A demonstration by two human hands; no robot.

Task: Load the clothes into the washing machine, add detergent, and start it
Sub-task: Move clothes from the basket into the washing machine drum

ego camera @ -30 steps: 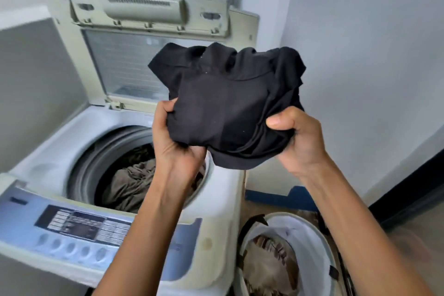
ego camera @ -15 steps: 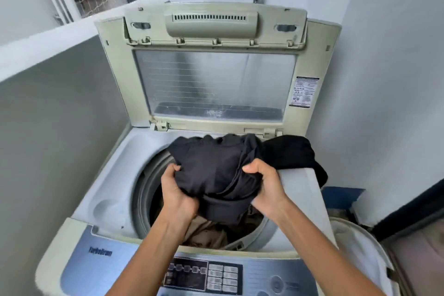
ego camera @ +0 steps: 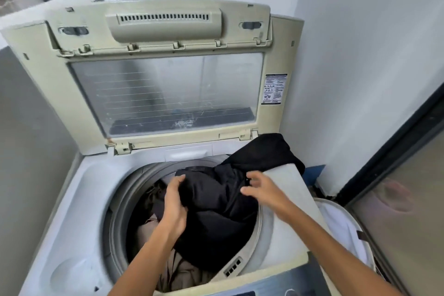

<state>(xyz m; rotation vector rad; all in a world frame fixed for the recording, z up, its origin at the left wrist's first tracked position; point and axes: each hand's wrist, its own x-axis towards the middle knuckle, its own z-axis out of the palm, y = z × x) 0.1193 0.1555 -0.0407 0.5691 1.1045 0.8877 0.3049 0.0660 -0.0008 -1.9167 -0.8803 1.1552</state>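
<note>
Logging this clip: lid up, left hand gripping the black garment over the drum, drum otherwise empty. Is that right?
Not quite. The head view shows the lid up and the left hand gripping the black garment over the drum, but the drum is not otherwise empty: beige clothes lie in it beneath the garment.
</note>
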